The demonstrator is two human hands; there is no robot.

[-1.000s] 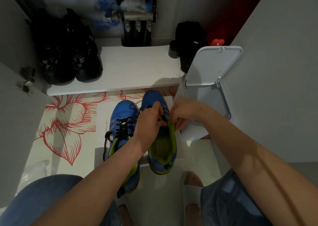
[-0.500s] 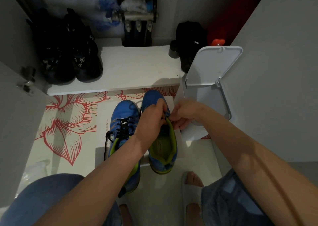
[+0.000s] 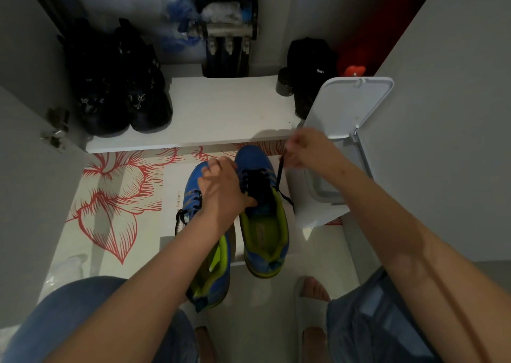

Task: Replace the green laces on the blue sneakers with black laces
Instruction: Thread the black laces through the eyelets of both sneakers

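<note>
Right grip [image 3: 306,148] pinches the lace [image 3: 280,170] taut to snug the crossings; left grip [image 3: 224,188] steadies the sneaker [image 3: 254,158], closure unclear.

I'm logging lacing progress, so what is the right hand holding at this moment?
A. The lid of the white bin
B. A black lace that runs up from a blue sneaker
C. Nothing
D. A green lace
B: the right hand pinches the end of a black lace, which runs in a straight line down to the eyelets of the blue sneaker.
</note>
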